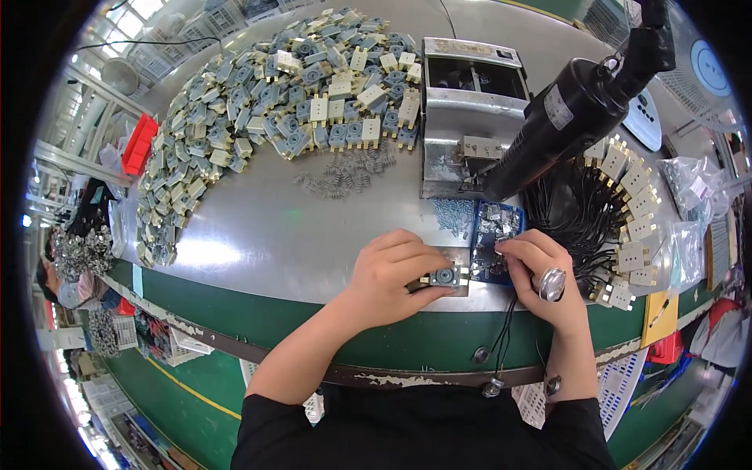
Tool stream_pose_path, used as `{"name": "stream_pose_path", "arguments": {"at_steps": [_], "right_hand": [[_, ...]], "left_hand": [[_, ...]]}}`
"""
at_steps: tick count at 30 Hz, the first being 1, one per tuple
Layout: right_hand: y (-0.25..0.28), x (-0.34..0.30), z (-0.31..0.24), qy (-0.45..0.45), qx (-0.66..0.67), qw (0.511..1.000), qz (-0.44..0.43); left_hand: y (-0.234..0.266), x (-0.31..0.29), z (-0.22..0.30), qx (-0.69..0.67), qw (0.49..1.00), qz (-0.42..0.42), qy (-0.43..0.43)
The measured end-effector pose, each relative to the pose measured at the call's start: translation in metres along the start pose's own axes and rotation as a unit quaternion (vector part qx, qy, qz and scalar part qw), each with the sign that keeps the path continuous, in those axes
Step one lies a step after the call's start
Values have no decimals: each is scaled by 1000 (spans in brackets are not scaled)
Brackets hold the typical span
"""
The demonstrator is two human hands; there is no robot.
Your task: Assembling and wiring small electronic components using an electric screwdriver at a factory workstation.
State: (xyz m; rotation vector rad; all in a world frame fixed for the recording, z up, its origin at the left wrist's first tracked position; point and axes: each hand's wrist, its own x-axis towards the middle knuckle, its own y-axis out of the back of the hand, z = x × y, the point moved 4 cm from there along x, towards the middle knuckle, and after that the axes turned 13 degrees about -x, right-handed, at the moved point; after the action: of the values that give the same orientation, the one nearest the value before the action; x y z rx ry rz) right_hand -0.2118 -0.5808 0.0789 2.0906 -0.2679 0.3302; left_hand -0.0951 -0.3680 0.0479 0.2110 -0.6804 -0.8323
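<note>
One grey socket unit (445,276) in hand, on the small metal plate (460,291) near the front edge of the surface (258,243). Left hand (389,272): grip clamped on this unit, thumb at the near side, fingers curled over the far side. Right hand (542,257): fingertips drawn close together over the blue tray (486,271) of small metal parts (497,220); cannot tell whether a part is pinched.

Progress, as judged: the held unit is partway; its round centre faces up, and no cable is seen on it. To the right, a fan of pale units (639,202) with black cables (576,205) reads as the finished share. Left: the large heap of pale-and-grey units (313,90) far outnumbers it, so most appears undone. Loose springs (345,174) and blue screws (453,213) remain in supply.
</note>
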Motion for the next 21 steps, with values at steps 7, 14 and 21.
{"name": "stream_pose_path", "arguments": {"at_steps": [7, 14, 21], "right_hand": [[-1, -3, 0, -2, 7, 1000, -4], [-3, -1, -5, 6, 3, 1000, -2], [-4, -2, -5, -4, 18, 1000, -17]], "left_hand": [[2, -1, 0, -33, 999, 15, 38], [10, -2, -2, 15, 998, -35, -41], [43, 4, -19, 152, 982, 115, 10]]}}
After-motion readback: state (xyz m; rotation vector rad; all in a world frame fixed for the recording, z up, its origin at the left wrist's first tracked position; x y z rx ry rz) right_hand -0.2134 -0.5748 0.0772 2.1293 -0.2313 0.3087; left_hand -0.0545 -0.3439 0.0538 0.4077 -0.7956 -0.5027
